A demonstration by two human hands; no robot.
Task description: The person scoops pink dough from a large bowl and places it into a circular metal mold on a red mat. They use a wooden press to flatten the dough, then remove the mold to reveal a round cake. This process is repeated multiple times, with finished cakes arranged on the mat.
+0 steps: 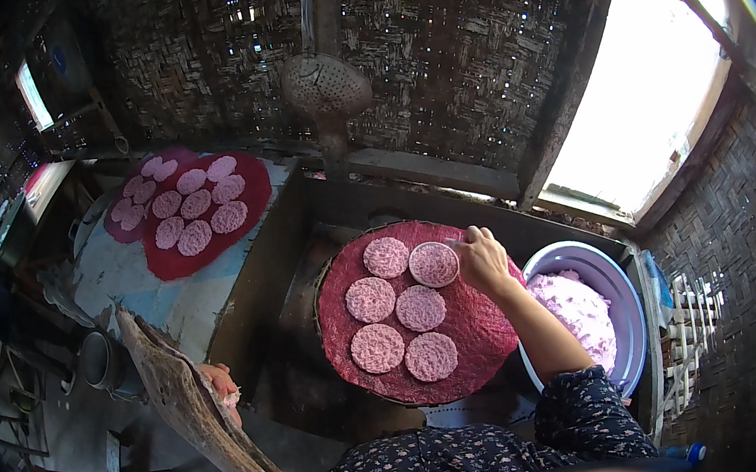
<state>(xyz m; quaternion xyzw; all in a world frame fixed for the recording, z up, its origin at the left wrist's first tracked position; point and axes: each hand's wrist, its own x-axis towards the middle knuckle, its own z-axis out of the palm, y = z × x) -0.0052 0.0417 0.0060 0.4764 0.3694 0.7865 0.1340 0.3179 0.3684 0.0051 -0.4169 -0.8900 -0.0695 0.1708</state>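
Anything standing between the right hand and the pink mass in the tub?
Yes: the left rim of the tub stands between the right hand, which is over the red tray, and the pink mass. No other raised obstacle shows there.

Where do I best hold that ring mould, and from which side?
Probably take the ring mould by its short handle, from the right: it juts that way, toward the right hand, while pink discs sit close on its left and near sides.
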